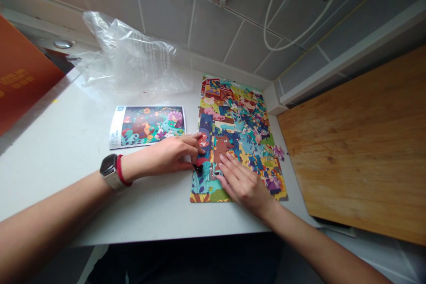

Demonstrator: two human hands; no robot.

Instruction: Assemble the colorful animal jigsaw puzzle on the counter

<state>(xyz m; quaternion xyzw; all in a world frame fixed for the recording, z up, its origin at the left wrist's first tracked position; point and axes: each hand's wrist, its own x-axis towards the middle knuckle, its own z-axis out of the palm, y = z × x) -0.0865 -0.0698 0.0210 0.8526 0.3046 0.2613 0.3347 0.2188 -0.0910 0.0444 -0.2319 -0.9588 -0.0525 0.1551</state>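
Low centre in the frame, the right hand (244,182) lies flat, fingers extended, on the puzzle board (218,195). Just left, a small dark piece (199,169) sits at the thumb tip of the left hand (176,153), the nearer one; whether that grip pinches it, I cannot tell. The board's long axis runs up-frame, beside the booklet (153,126).

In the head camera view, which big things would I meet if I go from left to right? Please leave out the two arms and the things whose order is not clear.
Orange panel → picture booklet → jigsaw puzzle → wooden board.
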